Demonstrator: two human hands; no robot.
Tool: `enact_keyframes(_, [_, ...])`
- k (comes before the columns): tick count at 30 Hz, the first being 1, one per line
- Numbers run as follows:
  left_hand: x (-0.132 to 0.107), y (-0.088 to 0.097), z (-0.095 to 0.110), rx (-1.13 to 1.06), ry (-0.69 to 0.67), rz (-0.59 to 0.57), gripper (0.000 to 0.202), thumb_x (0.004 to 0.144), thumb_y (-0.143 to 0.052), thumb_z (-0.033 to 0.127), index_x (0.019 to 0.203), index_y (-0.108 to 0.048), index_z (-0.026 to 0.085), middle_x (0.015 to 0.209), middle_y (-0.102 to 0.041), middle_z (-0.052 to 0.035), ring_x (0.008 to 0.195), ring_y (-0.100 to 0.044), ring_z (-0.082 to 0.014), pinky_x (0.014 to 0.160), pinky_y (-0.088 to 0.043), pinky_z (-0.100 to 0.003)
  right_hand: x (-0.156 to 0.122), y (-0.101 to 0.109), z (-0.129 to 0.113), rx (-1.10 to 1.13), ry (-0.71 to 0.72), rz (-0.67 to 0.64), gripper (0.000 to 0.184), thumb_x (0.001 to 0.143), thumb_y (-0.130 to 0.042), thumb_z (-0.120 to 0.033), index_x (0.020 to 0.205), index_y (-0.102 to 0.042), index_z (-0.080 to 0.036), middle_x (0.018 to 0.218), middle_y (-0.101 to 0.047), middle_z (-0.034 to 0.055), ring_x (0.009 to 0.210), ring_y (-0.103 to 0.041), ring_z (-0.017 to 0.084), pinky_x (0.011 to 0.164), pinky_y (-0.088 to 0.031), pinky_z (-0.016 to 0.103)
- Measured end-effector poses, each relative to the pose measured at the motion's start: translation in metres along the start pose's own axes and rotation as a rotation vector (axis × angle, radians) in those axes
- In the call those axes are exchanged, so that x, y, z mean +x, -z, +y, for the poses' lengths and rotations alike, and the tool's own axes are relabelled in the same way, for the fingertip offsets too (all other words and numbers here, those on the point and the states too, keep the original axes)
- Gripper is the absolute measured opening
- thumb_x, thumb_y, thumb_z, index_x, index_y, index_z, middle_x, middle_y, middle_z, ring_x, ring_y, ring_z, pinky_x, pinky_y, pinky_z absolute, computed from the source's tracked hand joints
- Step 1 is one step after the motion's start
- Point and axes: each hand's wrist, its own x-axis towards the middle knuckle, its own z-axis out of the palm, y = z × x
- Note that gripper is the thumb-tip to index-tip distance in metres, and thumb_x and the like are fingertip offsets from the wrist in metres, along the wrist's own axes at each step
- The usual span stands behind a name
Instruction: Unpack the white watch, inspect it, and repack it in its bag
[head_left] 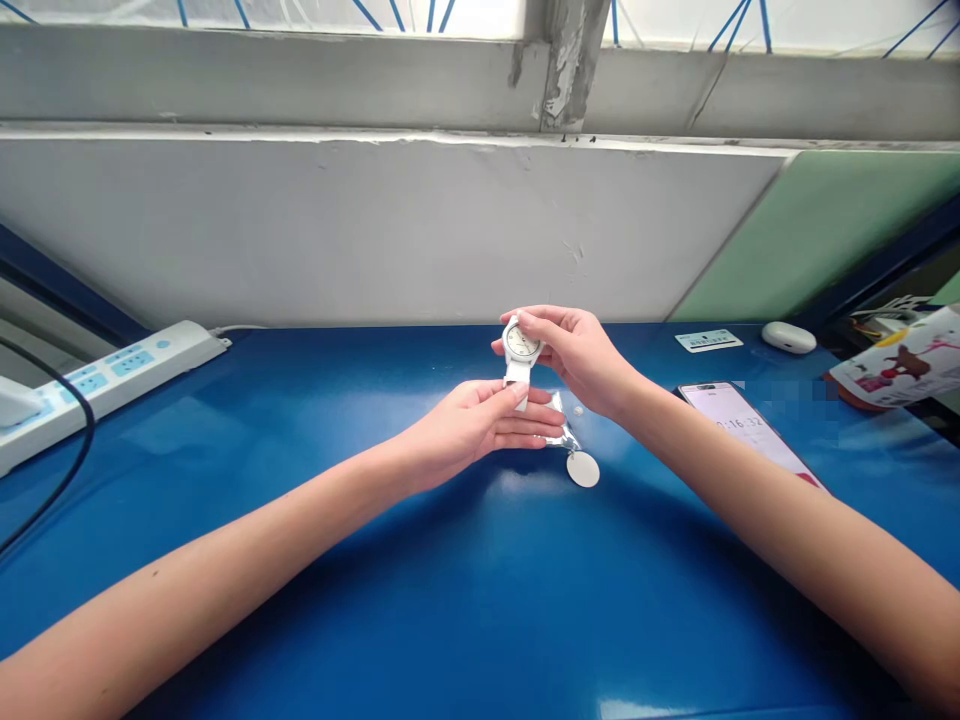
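Observation:
A white wristwatch (522, 343) with a round pale dial is held up between my two hands, above the blue table. My right hand (576, 348) grips the watch case, thumb at its upper right edge and fingers behind. Lower down, my left hand (491, 420) pinches the white strap under its thumb, with the other fingers stretched out to the right. Just beyond those fingers lies a clear, shiny plastic wrapper (570, 438), partly hidden by them. A white round disc (583, 469) rests on the table beside the wrapper, and a tiny white piece (578, 410) lies above it.
On the right are a phone (750, 430) showing a timer, a card (709, 341), a white earbud case (788, 337) and a printed package (904, 365). A white power strip (120, 385) with a black cable (82, 455) lies left. The wall (360, 230) borders the blue table (480, 590).

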Motion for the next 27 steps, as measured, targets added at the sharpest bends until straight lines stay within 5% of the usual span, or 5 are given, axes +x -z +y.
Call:
enact_keyframes(8, [-0.001,0.001,-0.009,0.008,0.058,-0.141,0.039,0.095,-0.061,0.043,0.112,-0.066,0.009,0.114,-0.072,-0.0207,0.109,-0.069,-0.0311,0.099,-0.05,-0.047,-0.001,0.002,-0.006,0.321,-0.363,-0.279,0.046,0.098,-0.041,-0.05,0.102,-0.073,-0.018,0.108,-0.077,0.0085,0.11,-0.068,0.026,0.1,-0.05,0.042])
enact_keyframes(17, [-0.001,0.001,-0.012,-0.008,0.072,-0.078,0.035,0.098,-0.057,0.037,0.111,-0.067,0.006,0.112,-0.073,-0.0218,0.105,-0.071,-0.0299,0.098,-0.052,-0.047,-0.004,0.002,-0.015,0.353,-0.342,-0.322,0.067,0.096,-0.03,-0.064,0.119,-0.067,-0.014,0.127,-0.069,0.0139,0.124,-0.06,0.029,0.104,-0.047,0.046])
enact_keyframes(27, [0.003,-0.002,-0.01,-0.054,0.107,0.052,0.034,0.103,-0.045,0.029,0.105,-0.067,0.004,0.108,-0.074,-0.0219,0.103,-0.072,-0.0287,0.1,-0.051,-0.045,-0.003,0.0,-0.012,0.265,-0.231,-0.301,0.056,0.091,-0.045,-0.065,0.107,-0.073,-0.019,0.124,-0.071,0.0105,0.125,-0.059,0.029,0.104,-0.047,0.044])
